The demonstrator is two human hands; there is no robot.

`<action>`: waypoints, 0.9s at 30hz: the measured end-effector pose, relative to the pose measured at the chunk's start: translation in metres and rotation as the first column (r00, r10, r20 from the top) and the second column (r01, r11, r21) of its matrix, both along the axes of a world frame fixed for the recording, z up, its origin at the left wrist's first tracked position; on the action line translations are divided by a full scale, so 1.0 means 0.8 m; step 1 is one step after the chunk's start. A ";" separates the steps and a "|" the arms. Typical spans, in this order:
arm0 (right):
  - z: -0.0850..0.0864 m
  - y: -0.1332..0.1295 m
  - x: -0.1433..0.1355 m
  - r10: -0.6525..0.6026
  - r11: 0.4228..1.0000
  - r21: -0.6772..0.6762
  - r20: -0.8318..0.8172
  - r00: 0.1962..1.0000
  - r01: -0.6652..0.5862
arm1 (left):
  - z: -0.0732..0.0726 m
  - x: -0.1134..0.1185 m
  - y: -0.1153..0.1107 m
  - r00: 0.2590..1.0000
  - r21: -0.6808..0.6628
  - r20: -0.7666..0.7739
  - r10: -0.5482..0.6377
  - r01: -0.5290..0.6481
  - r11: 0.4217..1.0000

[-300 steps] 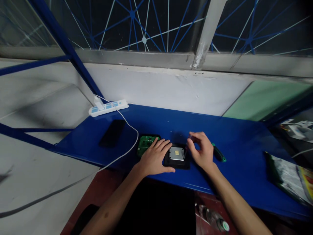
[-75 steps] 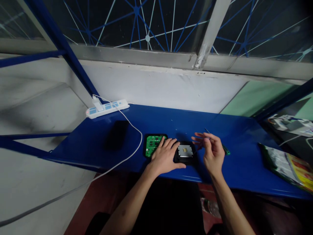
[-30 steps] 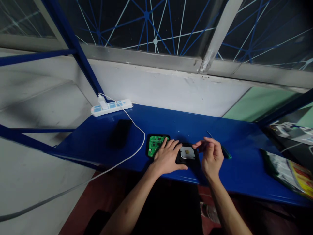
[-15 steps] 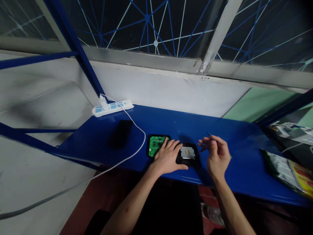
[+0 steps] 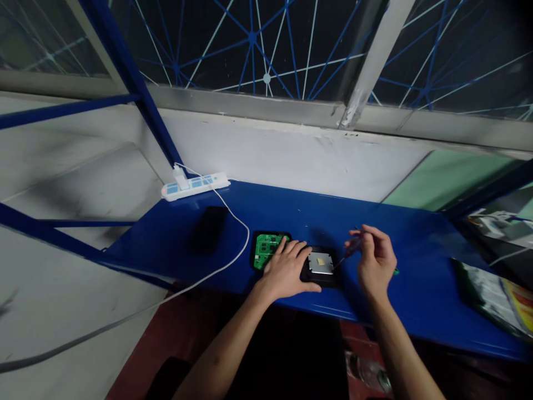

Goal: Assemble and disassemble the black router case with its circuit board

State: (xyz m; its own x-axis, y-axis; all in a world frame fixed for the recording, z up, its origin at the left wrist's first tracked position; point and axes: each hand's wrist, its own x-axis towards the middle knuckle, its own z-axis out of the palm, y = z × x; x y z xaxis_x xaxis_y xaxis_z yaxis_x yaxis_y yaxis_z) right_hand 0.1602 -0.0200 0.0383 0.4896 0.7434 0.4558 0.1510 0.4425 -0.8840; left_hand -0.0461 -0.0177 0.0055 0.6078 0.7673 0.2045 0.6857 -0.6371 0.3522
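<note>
On the blue table, a green circuit board (image 5: 263, 248) sits in a black square shell. Just right of it is a black case (image 5: 322, 279) holding a silver metal plate (image 5: 315, 264) with a small yellowish square. My left hand (image 5: 287, 270) lies with fingers spread over the board's right side and the case's left edge. My right hand (image 5: 375, 261) pinches a thin tool (image 5: 341, 260), like a small screwdriver, whose tip is at the right edge of the metal plate.
A white power strip (image 5: 195, 186) with a plugged-in charger is at the back left, its cable crossing the table. A dark flat object (image 5: 209, 229) lies left. A colourful packet (image 5: 495, 294) lies right. A clear bottle (image 5: 368, 373) is below the table.
The view has shifted slightly. My right hand has moved a little to the right and tilted the tool, whose shaft now shows at the plate's edge. My left hand stays in place.
</note>
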 end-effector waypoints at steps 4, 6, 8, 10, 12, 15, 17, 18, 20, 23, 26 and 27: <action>-0.010 -0.008 0.004 -0.014 1.000 -0.022 0.038 0.999 0.015 | 0.001 -0.001 0.001 1.000 -0.005 -0.004 -0.003 0.003 1.000; -0.013 -0.011 0.006 -0.026 0.999 -0.018 0.055 0.998 0.027 | 0.002 -0.001 0.002 1.000 -0.005 -0.005 -0.005 0.005 1.000; -0.015 -0.012 0.006 -0.034 0.999 -0.014 0.063 0.997 0.035 | 0.002 -0.001 0.002 1.000 -0.004 -0.011 -0.007 0.007 1.000; -0.016 -0.012 0.006 -0.038 0.999 -0.010 0.058 0.998 0.039 | 0.002 -0.001 0.002 1.000 -0.008 -0.020 -0.008 0.008 1.000; -0.016 -0.011 0.005 -0.039 0.999 -0.003 0.053 0.998 0.040 | 0.002 -0.001 0.002 1.000 -0.011 -0.026 -0.009 0.008 1.000; -0.015 -0.010 0.004 -0.039 0.999 0.001 0.057 0.998 0.039 | 0.003 -0.001 0.002 1.000 -0.009 -0.023 -0.006 0.006 1.000; -0.014 -0.010 0.003 -0.042 0.999 -0.001 0.058 0.997 0.042 | 0.003 -0.001 0.001 1.000 -0.010 -0.021 -0.005 0.005 1.000; -0.014 -0.010 0.003 -0.042 0.999 -0.003 0.057 0.997 0.042 | 0.003 -0.001 0.001 1.000 -0.010 -0.020 -0.004 0.004 1.000; -0.014 -0.009 0.002 -0.041 0.999 -0.007 0.052 0.998 0.041 | 0.003 -0.001 0.001 1.000 -0.008 -0.019 -0.001 0.001 1.000; -0.014 -0.009 0.001 -0.037 0.999 -0.013 0.045 0.998 0.037 | 0.004 0.000 0.001 1.000 -0.009 -0.021 -0.002 0.002 1.000; -0.014 -0.008 0.001 -0.037 0.999 -0.012 0.050 0.998 0.037 | 0.005 0.000 0.000 1.000 -0.020 -0.029 -0.004 0.004 1.000; -0.015 -0.008 0.001 -0.039 0.999 -0.012 0.052 0.998 0.040 | 0.005 0.000 0.000 1.000 -0.022 -0.029 -0.003 0.003 1.000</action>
State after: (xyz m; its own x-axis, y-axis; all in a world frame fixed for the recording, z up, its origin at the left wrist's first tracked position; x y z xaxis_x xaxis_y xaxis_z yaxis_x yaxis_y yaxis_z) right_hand 0.1609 -0.0264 0.0266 0.4947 0.7302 0.4713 0.2139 0.4234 -0.8804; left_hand -0.0463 -0.0173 0.0097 0.6155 0.7696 0.1701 0.6939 -0.6314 0.3461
